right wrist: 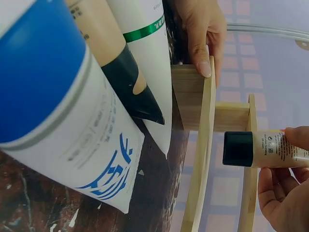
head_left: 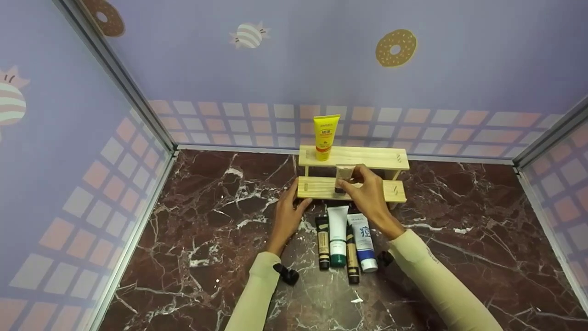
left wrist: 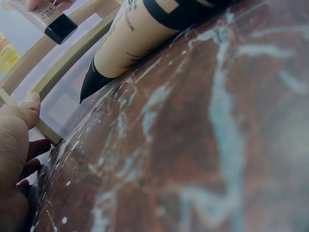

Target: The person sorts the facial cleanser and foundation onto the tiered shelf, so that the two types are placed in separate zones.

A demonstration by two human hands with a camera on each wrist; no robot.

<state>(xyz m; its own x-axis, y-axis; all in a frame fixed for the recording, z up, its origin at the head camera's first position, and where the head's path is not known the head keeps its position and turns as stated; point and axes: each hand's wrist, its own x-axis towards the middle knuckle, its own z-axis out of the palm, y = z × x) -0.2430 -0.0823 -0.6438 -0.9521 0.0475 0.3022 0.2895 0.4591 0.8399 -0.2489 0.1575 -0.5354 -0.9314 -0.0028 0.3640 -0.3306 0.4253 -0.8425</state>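
Note:
My right hand (head_left: 372,197) pinches a small beige cosmetic tube (right wrist: 273,150) with a black cap, thumb on one side and fingers on the other. Cap downward, this tube is at the lower step of a two-tier wooden display rack (head_left: 317,187); whether it touches the step I cannot tell. At the rack's left end, my left hand (head_left: 287,216) grips the lower step, with its thumb (left wrist: 32,104) on the front and its fingers around the side. A yellow tube (head_left: 325,138) stands upright on the upper step, toward the left.
In front of the rack, several tubes lie on the dark marbled table (head_left: 206,220): a black-and-beige tube (head_left: 323,243), a white tube with a green cap (head_left: 338,225), another black-and-beige tube (head_left: 352,257) and a white-and-blue tube (head_left: 363,234). A patterned wall (head_left: 275,69) rises behind.

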